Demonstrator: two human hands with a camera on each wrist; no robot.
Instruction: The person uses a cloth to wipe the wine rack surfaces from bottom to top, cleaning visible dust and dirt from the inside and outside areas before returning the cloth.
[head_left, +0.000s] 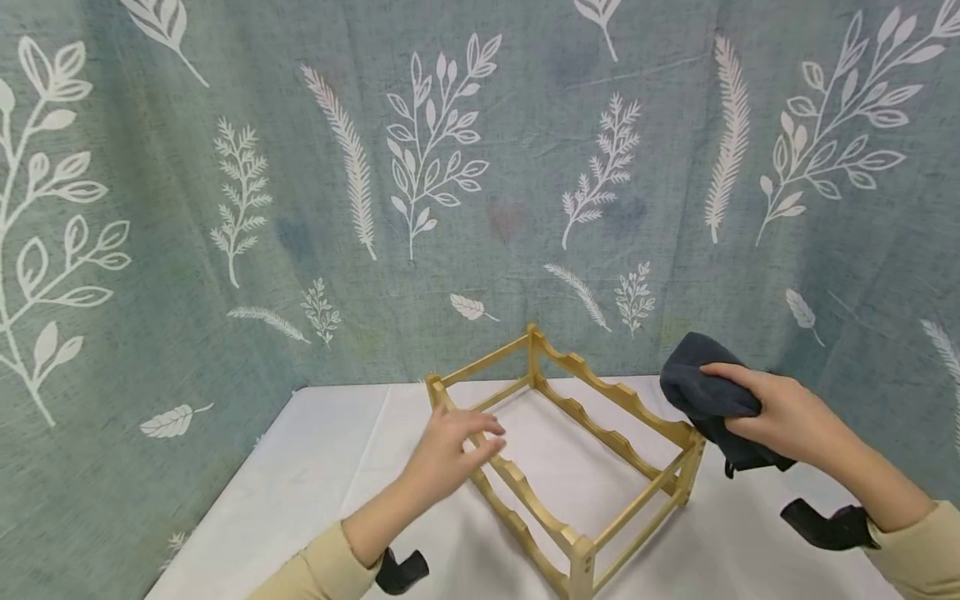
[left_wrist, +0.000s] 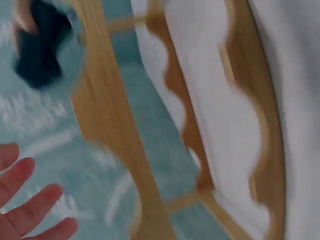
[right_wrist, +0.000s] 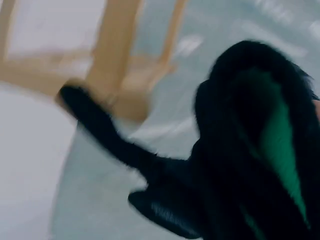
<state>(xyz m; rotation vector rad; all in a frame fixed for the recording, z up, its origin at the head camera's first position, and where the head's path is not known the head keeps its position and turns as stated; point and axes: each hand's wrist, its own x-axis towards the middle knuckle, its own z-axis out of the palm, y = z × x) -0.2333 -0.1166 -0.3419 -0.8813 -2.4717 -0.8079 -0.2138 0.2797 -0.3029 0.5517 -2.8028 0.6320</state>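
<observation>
My right hand (head_left: 783,408) grips a bundled dark navy cloth (head_left: 705,379) above the right corner of a wooden rack, thumb and fingers on either side of it. In the right wrist view the cloth (right_wrist: 220,135) shows a green inner side, a loose strip and a small lettered tag. The rack (head_left: 618,396) has scalloped rails on two levels, like a wine rack. My left hand (head_left: 450,446) hovers by the rack's near left rail, fingers loosely bent and holding nothing. Its spread fingers (left_wrist: 35,207) appear beside a scalloped rail (left_wrist: 115,110) in the left wrist view.
The rack stands on a table with a white cover (head_left: 330,467). A grey-green curtain (head_left: 495,233) with white leaf prints hangs behind and along the sides. Black wrist mounts (head_left: 401,571) hang below both forearms.
</observation>
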